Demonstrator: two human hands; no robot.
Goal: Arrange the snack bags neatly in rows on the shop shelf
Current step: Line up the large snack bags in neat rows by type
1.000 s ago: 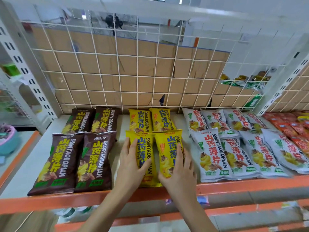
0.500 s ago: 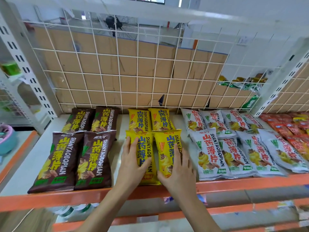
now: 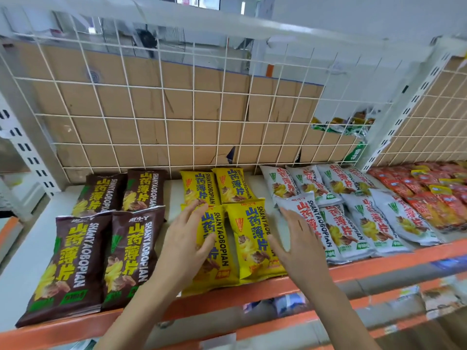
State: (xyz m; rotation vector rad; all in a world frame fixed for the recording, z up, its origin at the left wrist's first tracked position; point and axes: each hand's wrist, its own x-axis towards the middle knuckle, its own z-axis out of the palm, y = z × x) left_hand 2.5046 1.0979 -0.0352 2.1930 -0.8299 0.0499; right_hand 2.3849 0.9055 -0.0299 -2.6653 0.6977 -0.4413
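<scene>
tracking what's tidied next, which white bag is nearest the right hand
The front-row white bag beside the yellow bags: the right hand overlaps it; the other white bags lie clear.

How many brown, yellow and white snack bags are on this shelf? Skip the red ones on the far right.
Brown bags: 4
Yellow bags: 4
White bags: 8
Total: 16
</scene>
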